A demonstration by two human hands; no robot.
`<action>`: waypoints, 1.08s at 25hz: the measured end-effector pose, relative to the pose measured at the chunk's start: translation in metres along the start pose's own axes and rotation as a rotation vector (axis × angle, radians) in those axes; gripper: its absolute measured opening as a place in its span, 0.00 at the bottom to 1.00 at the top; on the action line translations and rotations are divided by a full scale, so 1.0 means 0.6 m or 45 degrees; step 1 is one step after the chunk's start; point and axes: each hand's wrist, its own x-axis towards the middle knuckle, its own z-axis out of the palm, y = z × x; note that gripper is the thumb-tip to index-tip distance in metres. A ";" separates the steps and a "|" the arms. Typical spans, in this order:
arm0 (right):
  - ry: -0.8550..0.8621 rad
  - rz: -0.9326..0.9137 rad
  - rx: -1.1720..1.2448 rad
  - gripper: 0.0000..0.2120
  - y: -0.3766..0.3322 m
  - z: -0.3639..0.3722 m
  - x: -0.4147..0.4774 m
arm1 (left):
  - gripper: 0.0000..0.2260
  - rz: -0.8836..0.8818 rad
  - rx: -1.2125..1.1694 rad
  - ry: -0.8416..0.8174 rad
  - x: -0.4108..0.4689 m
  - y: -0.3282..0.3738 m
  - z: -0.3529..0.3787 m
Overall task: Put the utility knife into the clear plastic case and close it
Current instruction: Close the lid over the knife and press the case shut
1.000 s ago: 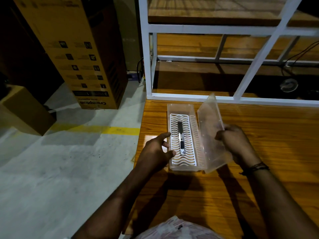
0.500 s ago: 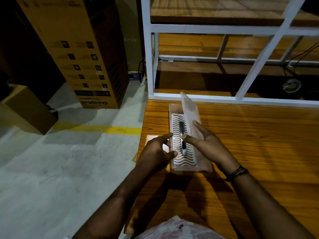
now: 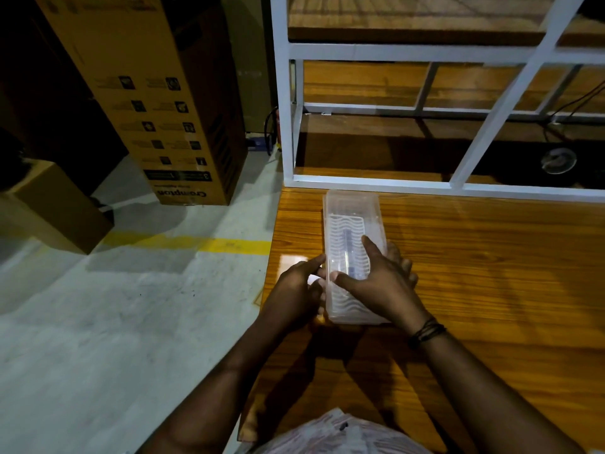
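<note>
Clear plastic case (image 3: 352, 211) lid down on counter (image 3: 474, 273), utility knife (image 3: 347, 253) inside; right hand (image 3: 379, 283) pressing lid, fingers spread; left hand (image 3: 299, 290) fingers gripping case's 9 o'clock side.

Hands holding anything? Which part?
Clear plastic case: left hand grips its near left edge, right hand presses flat on the lid. Utility knife lies inside, untouched.

bare forearms, no sleeves; a dark corded bracelet of several strands (image 3: 427, 331) circles the right wrist; a pale, faintly patterned garment (image 3: 334, 435) shows at the frame's lower edge.
</note>
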 end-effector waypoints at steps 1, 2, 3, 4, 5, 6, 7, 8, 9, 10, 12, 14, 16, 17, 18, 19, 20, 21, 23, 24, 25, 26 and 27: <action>0.010 -0.015 0.000 0.49 0.000 0.000 -0.001 | 0.22 -0.019 -0.045 -0.011 0.000 0.002 -0.001; 0.009 -0.024 0.003 0.48 0.000 -0.001 -0.002 | 0.21 -0.039 -0.091 -0.022 0.000 0.003 -0.001; 0.003 -0.026 0.007 0.48 0.000 -0.002 -0.002 | 0.21 -0.057 -0.139 -0.029 0.000 0.005 -0.001; -0.008 -0.027 0.006 0.48 0.002 -0.001 -0.002 | 0.21 -0.071 -0.175 -0.038 -0.002 0.007 -0.001; -0.016 -0.035 0.016 0.48 0.004 -0.002 -0.001 | 0.22 -0.084 -0.202 -0.045 -0.003 0.009 -0.001; -0.025 -0.046 0.039 0.48 0.007 -0.002 -0.001 | 0.23 -0.111 -0.229 -0.054 -0.005 0.007 -0.001; -0.023 -0.062 0.078 0.48 0.013 -0.002 0.000 | 0.25 -0.156 -0.271 -0.061 -0.007 0.006 -0.001; -0.009 -0.081 0.132 0.47 0.020 -0.003 0.000 | 0.28 -0.218 -0.322 -0.063 -0.011 0.005 -0.001; 0.018 -0.106 0.206 0.45 0.029 -0.006 0.000 | 0.30 -0.280 -0.366 -0.064 -0.015 0.003 -0.001; 0.053 -0.120 0.279 0.42 0.040 -0.010 -0.002 | 0.31 -0.332 -0.389 -0.062 -0.021 0.000 -0.002; 0.080 -0.030 0.437 0.37 0.067 -0.019 -0.003 | 0.31 -0.399 -0.402 -0.052 -0.035 -0.002 -0.006; -0.004 0.154 0.652 0.30 0.091 -0.023 -0.009 | 0.30 -0.422 -0.436 -0.051 -0.047 -0.002 -0.007; -0.146 0.272 0.921 0.22 0.110 -0.020 -0.023 | 0.28 -0.440 -0.480 -0.051 -0.054 0.001 -0.006; -0.216 0.314 1.019 0.20 0.115 -0.019 -0.033 | 0.28 -0.449 -0.497 -0.048 -0.056 0.003 -0.004; -0.268 0.341 1.077 0.20 0.120 -0.019 -0.042 | 0.27 -0.454 -0.508 -0.043 -0.057 0.003 -0.002; -0.303 0.355 1.118 0.18 0.123 -0.019 -0.050 | 0.25 -0.457 -0.521 -0.039 -0.057 0.003 0.000; -0.332 0.358 1.156 0.17 0.127 -0.019 -0.057 | 0.24 -0.459 -0.547 -0.040 -0.058 0.001 0.002; -0.352 0.350 1.187 0.16 0.130 -0.020 -0.060 | 0.23 -0.462 -0.586 -0.040 -0.059 0.001 0.003; -0.381 0.324 1.213 0.16 0.135 -0.021 -0.067 | 0.21 -0.454 -0.652 -0.049 -0.063 0.000 0.005; -0.389 0.305 1.228 0.15 0.137 -0.020 -0.069 | 0.20 -0.446 -0.662 -0.051 -0.064 -0.001 0.005; -0.394 0.282 1.244 0.15 0.138 -0.019 -0.071 | 0.19 -0.439 -0.666 -0.054 -0.065 -0.001 0.005; -0.393 0.263 1.258 0.15 0.139 -0.017 -0.073 | 0.19 -0.432 -0.668 -0.057 -0.065 -0.003 0.006; -0.391 0.249 1.268 0.15 0.139 -0.017 -0.074 | 0.19 -0.431 -0.671 -0.060 -0.065 -0.004 0.006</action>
